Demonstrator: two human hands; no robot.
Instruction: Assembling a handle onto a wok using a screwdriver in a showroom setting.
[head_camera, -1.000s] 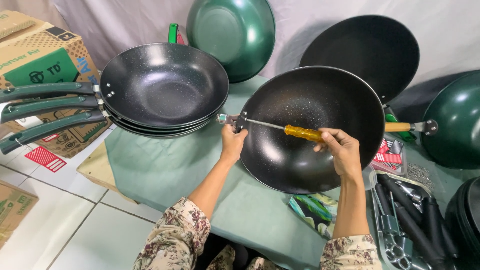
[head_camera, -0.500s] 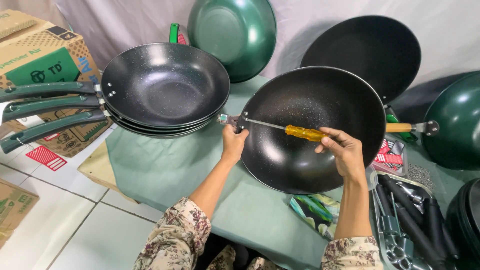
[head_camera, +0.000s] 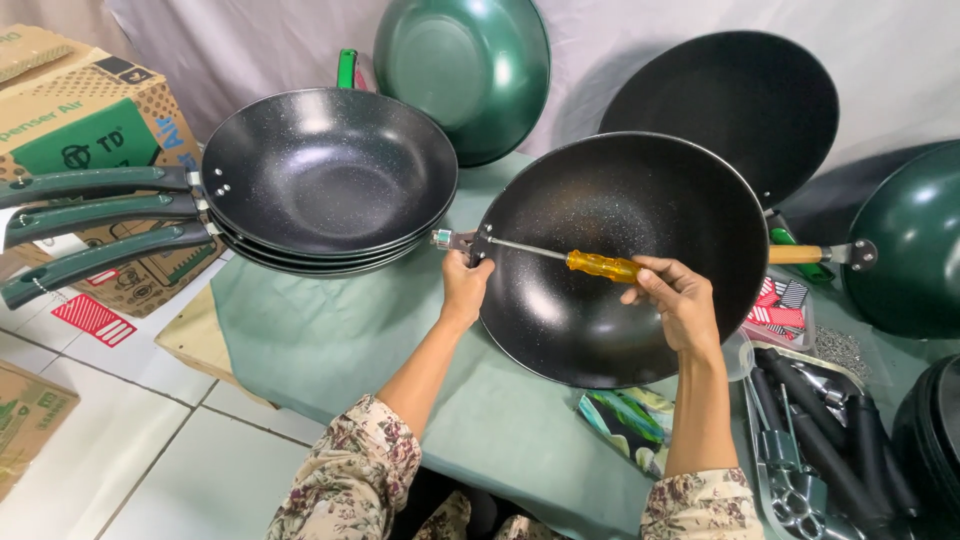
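Note:
A black speckled wok (head_camera: 640, 300) without a handle lies tilted on the green-covered table (head_camera: 330, 340). My left hand (head_camera: 466, 285) grips its left rim, right by the metal handle bracket (head_camera: 452, 240). My right hand (head_camera: 678, 300) holds a screwdriver (head_camera: 560, 258) by its amber handle. The thin shaft runs left across the wok's inside, with the tip at the bracket.
Three stacked black woks (head_camera: 330, 180) with dark green handles sit at the left. Green woks (head_camera: 470, 70) (head_camera: 915, 240) and a black one (head_camera: 730, 100) lean at the back. Loose handles and metal parts (head_camera: 820, 440) lie at the right. Cardboard boxes (head_camera: 80, 130) stand left.

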